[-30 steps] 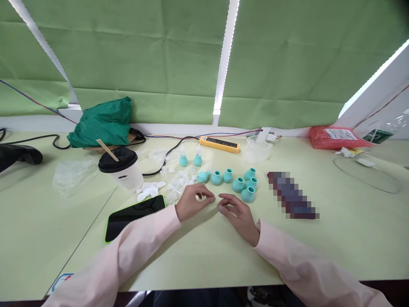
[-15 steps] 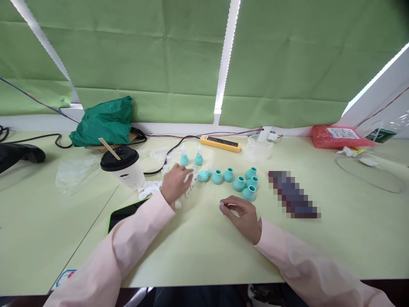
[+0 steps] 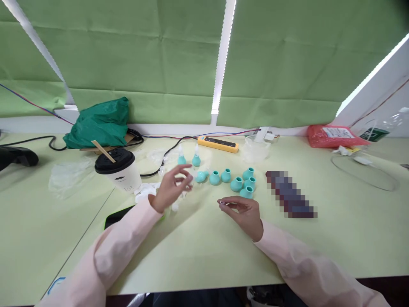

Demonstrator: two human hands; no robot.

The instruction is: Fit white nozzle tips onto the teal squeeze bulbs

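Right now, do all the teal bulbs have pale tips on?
No, the teal bulb nearest the right hand has an open mouth with no tip in it.

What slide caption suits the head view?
Right hand seemingly pinches a small whitish piece; left hand hovers open near round, turquoise, rubbery bulbs.

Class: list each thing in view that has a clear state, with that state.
Left hand: open.
Right hand: pinched on a small pale piece.
Two nozzled teal bulbs: upright.
Six other teal bulbs: upright, mouths open.
One teal bulb: lying on its side.
Paper cup: upright, black lid on.
Wooden stirrer: tilted.
Phone: screen dark, partly hidden by left sleeve.
Yellow device: lying flat.
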